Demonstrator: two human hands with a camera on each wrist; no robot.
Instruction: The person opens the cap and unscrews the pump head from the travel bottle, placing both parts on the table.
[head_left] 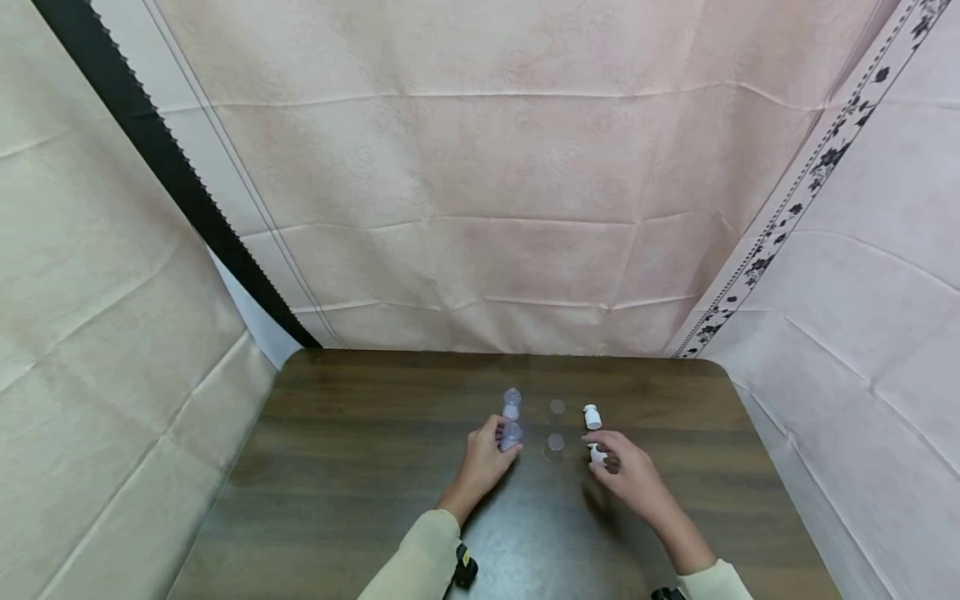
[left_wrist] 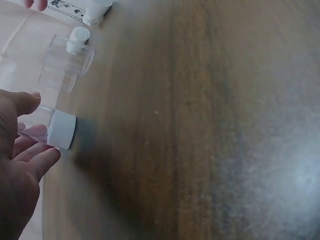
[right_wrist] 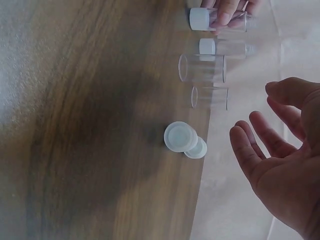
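My left hand (head_left: 483, 460) is around a clear bottle (head_left: 512, 436) with a white lower end (left_wrist: 61, 130), its thumb and fingers on either side. The bottle stands upright on the table. Just behind it is a similar, smaller-looking clear bottle (head_left: 512, 403), also white at the bottom. Over on the right, my right hand (head_left: 628, 471) hovers with fingers parted and nothing between them in the right wrist view. Close to its fingertips is a white pump-like top (head_left: 597, 453). A second white top (head_left: 592, 417) stands farther back.
Two clear open cylinders, a nearer one (head_left: 555, 443) and a farther one (head_left: 557, 407), stand between the hands. All sit on a dark wooden table (head_left: 360, 500). Pale cloth (head_left: 450, 167) hangs behind it and at both sides.
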